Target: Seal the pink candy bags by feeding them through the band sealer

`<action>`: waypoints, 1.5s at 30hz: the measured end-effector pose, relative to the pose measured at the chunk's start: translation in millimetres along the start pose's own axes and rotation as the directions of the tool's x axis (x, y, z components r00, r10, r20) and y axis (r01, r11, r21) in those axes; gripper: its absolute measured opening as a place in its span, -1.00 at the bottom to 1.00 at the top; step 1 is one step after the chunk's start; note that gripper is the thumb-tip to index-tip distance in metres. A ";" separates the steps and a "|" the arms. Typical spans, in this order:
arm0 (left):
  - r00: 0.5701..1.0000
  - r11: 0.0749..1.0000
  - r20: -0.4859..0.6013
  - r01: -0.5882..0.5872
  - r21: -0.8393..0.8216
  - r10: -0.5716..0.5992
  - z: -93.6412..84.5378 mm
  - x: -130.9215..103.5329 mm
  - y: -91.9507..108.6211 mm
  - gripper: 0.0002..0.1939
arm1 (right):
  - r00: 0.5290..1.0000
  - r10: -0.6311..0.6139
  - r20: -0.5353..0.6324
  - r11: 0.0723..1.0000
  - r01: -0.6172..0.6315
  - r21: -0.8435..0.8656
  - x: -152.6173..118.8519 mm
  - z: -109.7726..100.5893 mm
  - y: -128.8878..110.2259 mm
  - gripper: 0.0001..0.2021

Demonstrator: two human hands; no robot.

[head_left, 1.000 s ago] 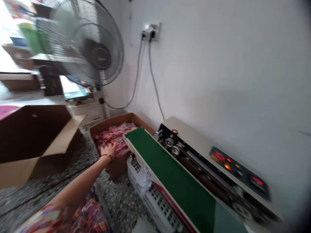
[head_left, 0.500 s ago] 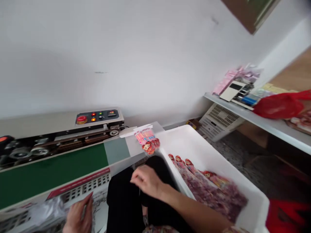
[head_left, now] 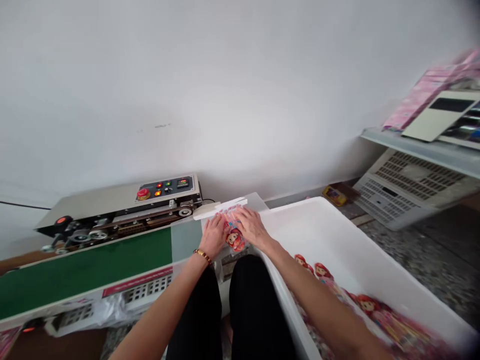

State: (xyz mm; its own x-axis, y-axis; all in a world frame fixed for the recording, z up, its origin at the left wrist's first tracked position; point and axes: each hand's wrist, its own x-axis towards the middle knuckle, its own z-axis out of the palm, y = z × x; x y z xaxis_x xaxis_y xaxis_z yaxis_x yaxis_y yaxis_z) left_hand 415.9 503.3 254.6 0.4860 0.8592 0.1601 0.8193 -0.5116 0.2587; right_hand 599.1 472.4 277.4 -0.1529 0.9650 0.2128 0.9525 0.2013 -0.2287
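Both hands meet at a small stack of pink packets (head_left: pixel 235 239) printed with a red-haired doll, at the right end of the belt machine. My left hand (head_left: pixel 213 234), with a beaded bracelet above it, closes on the stack's left side. My right hand (head_left: pixel 252 226) closes on its right side, fingers bent over the top. White strips (head_left: pixel 231 203) lie just beyond the fingertips. The undersides of the packets and the thumbs are largely hidden.
A green belt (head_left: pixel 131 255) runs left below a control box (head_left: pixel 165 189) with lit buttons. A deep white tub (head_left: pixel 318 215) at the right holds more doll packets (head_left: pixel 369 305). Farther right are a shelf (head_left: pixel 420 145) and a white crate (head_left: pixel 393 192) beneath it.
My left hand has come up from the lower left and my right hand has moved forward, both onto the packet stack. The view has shifted left.
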 end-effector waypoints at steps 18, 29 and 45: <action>0.992 0.991 -0.004 -0.130 0.035 0.130 -9.9 -12.3 -88.6 -0.64 | 0.986 -0.153 0.062 0.986 0.156 -0.050 19.1 5.4 -8.7 -0.65; 0.998 0.998 0.006 -0.063 0.003 0.063 -16.8 -25.0 -108.0 -0.59 | 0.953 -0.281 0.117 0.952 0.292 -0.090 27.7 16.4 -10.9 -0.69; 0.989 1.000 -0.147 0.016 -0.013 -0.018 -8.0 -28.4 -62.0 -0.58 | 0.948 -0.309 0.076 0.948 0.314 -0.051 55.8 22.5 -45.2 -0.64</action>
State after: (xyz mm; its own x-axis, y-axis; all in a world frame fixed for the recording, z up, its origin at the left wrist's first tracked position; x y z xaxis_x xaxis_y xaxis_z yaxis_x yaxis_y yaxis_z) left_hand 348.9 510.6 241.6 0.4214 0.8582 0.2932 0.8230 -0.4977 0.2738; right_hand 541.6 520.9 278.2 -0.4596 0.8652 0.2006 0.8687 0.4849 -0.1014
